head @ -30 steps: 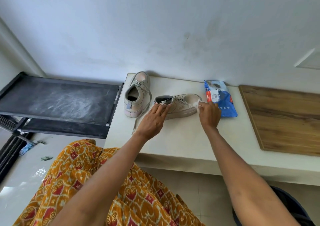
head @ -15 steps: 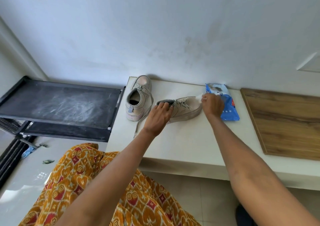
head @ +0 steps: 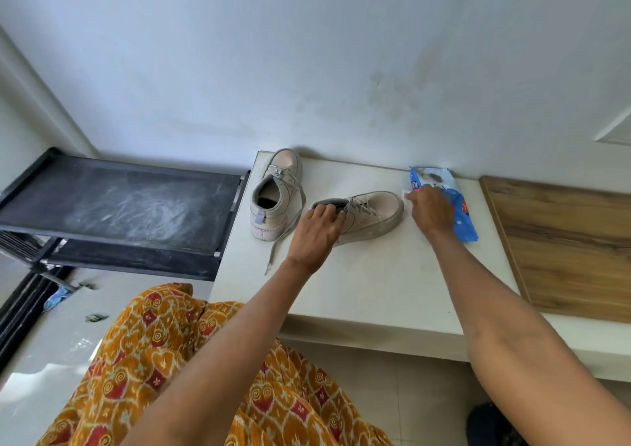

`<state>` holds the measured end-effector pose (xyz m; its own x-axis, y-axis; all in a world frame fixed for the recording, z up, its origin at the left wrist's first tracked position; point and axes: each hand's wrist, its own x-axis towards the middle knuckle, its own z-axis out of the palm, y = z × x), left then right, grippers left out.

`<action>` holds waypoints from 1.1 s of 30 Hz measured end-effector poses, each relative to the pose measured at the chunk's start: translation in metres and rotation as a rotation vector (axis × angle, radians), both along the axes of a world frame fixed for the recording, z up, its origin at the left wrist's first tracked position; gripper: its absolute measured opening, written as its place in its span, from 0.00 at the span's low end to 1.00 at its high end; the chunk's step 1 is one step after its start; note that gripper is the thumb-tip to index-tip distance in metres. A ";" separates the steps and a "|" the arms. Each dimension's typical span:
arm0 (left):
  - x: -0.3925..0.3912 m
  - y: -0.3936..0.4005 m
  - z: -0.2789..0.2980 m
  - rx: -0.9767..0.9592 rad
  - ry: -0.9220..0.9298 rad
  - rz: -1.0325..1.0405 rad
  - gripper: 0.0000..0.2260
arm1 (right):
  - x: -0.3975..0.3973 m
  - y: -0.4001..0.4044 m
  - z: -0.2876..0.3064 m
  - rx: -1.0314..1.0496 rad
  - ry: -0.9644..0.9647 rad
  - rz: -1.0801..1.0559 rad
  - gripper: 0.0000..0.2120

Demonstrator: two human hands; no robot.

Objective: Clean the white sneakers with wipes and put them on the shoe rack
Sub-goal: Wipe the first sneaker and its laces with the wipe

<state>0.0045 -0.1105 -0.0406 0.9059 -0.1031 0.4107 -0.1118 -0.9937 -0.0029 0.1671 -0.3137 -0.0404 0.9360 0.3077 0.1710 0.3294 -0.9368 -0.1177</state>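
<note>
Scanning from my left, I see the black shoe rack (head: 116,206) with its dusty top shelf, standing just beside the white counter (head: 368,285). The far sneaker (head: 276,194) sits upright at the counter's left end, toe to the wall, one lace trailing over the edge. Next comes my left hand (head: 316,232), fingers curled over the collar of the near sneaker (head: 367,215), pinning it to the counter with its toe pointing right. At that toe my right hand (head: 432,212) pinches a small white wipe (head: 407,195), partly hidden by the fingers, just in front of the blue wipes pack (head: 444,203). A wooden board (head: 560,241) lies furthest right. I judge the step to be wiping the toe cap: I would keep the heel held firm so the shoe cannot skid, press the wipe flat rather than bunched, and stroke along the rubber edge, turning the wipe as it greys
</note>
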 end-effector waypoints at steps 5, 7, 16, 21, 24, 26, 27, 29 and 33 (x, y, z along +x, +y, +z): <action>0.002 0.003 -0.004 -0.011 -0.032 -0.008 0.20 | -0.017 0.049 0.001 0.237 0.105 0.331 0.14; 0.002 0.003 -0.004 -0.010 -0.034 0.000 0.20 | -0.022 0.059 -0.010 0.189 0.201 0.325 0.17; 0.003 0.000 -0.002 -0.011 0.021 0.037 0.20 | 0.007 0.037 -0.020 0.285 0.476 -0.074 0.25; 0.005 -0.005 0.004 0.046 0.062 0.061 0.23 | -0.028 0.037 -0.043 0.820 0.373 -0.229 0.21; 0.006 -0.004 0.003 0.040 0.073 0.067 0.24 | -0.051 0.042 -0.054 1.000 0.279 -0.336 0.20; 0.005 -0.004 0.002 0.026 0.084 0.066 0.24 | -0.060 0.043 -0.061 1.008 0.243 -0.369 0.19; 0.005 -0.004 0.002 0.019 0.087 0.070 0.24 | -0.064 0.045 -0.064 0.995 0.224 -0.372 0.19; 0.005 -0.005 0.004 -0.003 0.090 0.075 0.24 | -0.072 0.049 -0.069 0.989 0.196 -0.378 0.19; 0.004 -0.004 0.014 -0.049 0.166 0.046 0.21 | -0.103 0.072 -0.074 1.046 0.165 -0.370 0.22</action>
